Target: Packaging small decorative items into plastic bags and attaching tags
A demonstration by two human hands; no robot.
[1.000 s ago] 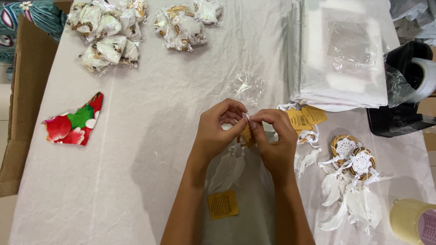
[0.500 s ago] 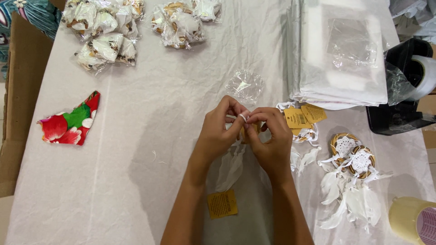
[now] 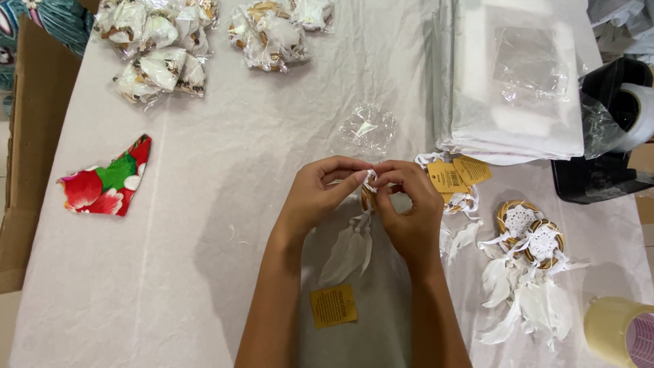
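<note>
Meanwhile, at mid-table, a small dreamcatcher (image 3: 361, 228) with white feathers hangs between two hands: left hand (image 3: 315, 201) and right hand (image 3: 407, 211) both pinch its top loop, fingertips pressed together. Judging by this, tying or tagging is underway, which calls for a steady grip. One yellow tag (image 3: 333, 306) lies below; two finished dreamcatchers (image 3: 531, 232) rest right; two heaps of bagged ones (image 3: 157, 51) sit beyond.
</note>
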